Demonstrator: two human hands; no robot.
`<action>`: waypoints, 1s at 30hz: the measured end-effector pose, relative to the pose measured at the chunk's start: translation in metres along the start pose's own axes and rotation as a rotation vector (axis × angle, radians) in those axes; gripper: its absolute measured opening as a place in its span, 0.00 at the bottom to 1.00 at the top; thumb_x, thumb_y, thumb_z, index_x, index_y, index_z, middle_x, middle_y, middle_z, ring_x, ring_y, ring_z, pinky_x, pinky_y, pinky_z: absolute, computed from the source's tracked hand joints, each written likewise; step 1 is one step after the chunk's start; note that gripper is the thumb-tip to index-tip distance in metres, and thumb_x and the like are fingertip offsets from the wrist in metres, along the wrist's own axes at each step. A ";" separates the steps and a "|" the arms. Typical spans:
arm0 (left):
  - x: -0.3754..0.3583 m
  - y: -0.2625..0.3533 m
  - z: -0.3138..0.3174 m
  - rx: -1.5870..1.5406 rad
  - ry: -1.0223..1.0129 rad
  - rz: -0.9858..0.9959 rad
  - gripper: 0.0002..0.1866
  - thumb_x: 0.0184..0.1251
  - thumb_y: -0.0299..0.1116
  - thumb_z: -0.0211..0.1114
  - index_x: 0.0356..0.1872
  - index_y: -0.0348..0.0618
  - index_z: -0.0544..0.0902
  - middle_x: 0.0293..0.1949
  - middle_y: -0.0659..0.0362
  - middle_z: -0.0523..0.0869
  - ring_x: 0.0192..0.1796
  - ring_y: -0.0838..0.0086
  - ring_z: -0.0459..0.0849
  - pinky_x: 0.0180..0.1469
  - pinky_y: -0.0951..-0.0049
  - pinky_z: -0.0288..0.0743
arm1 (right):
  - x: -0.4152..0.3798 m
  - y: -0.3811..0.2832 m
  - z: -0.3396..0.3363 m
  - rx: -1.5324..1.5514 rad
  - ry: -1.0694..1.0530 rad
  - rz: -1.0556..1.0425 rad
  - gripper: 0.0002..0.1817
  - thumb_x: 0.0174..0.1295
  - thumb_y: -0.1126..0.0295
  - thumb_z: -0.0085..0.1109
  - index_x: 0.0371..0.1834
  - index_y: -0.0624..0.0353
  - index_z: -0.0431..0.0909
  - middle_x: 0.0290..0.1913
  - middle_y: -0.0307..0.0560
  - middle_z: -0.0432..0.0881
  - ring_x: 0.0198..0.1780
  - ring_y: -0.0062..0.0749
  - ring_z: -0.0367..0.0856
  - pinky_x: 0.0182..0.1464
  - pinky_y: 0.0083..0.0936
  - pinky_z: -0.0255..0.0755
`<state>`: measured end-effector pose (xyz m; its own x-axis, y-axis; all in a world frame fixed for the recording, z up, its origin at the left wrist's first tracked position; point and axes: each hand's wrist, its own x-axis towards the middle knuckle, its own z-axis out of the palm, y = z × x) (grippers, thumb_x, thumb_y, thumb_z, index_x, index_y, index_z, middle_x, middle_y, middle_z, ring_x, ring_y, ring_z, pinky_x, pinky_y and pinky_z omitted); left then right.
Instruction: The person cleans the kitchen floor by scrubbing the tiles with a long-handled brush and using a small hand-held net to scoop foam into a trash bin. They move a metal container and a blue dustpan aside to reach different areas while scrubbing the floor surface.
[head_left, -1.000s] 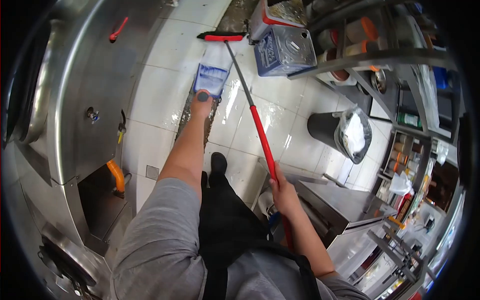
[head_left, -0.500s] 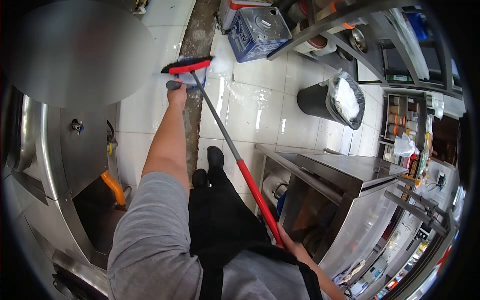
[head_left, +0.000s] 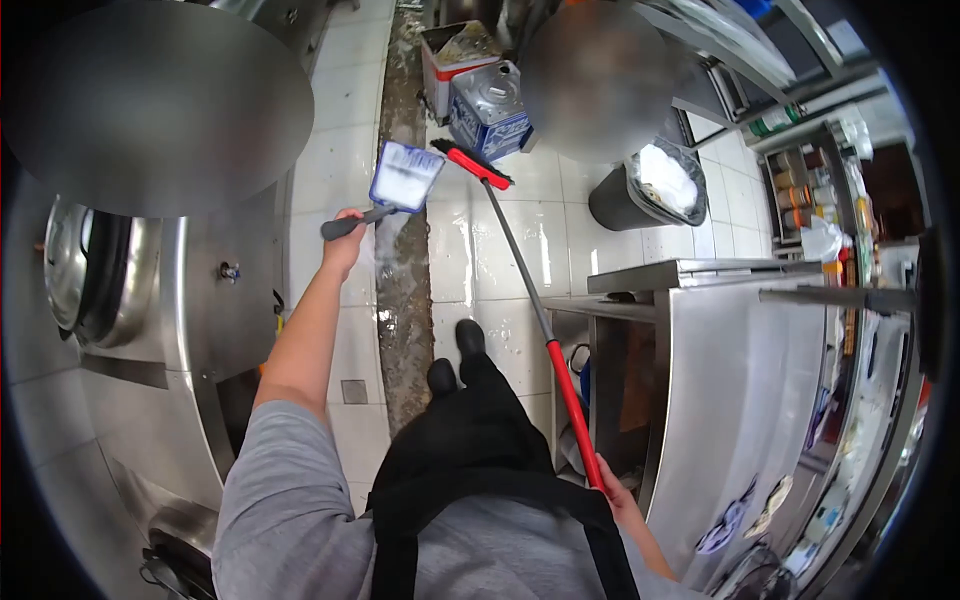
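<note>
My left hand (head_left: 345,245) is closed round the dark grey handle of a dustpan (head_left: 405,177). The pan has a blue rim and looks white inside; it overlaps the rough floor channel in this view. To its right is a push broom (head_left: 528,268), its red head and black bristles tilted over the wet tiles. Low at the right, my right hand (head_left: 614,488) grips the upper red section of the broom's pole, close to my body. The broom head and the pan are a short gap apart.
A rough, wet channel (head_left: 405,310) runs through the white tiles. Two square tins (head_left: 490,115) stand beyond the broom. A lined bin (head_left: 615,203) holds something white. Steel counters (head_left: 740,370) flank me on the right, with a steel unit (head_left: 215,290) on the left.
The dustpan has come up and away from the broom head, which covered it before. The broom head has shifted right and turned. My view has shifted too.
</note>
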<state>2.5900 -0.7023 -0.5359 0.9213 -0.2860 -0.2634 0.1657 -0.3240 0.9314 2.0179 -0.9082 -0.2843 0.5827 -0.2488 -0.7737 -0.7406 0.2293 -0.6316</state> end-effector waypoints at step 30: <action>-0.102 0.295 0.390 1.336 -0.618 1.474 0.10 0.66 0.37 0.55 0.45 0.56 0.81 0.68 0.35 0.67 0.68 0.43 0.70 0.70 0.58 0.67 | 0.047 0.165 0.003 -0.451 0.149 0.043 0.40 0.72 0.64 0.49 0.80 0.38 0.34 0.38 0.68 0.82 0.40 0.55 0.84 0.44 0.40 0.75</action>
<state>2.4080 -1.1210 -0.3323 -0.1609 -0.9860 0.0431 -0.9754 0.1522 -0.1595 1.9238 -0.8792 -0.4253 0.5180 -0.3882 -0.7622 -0.8538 -0.1808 -0.4882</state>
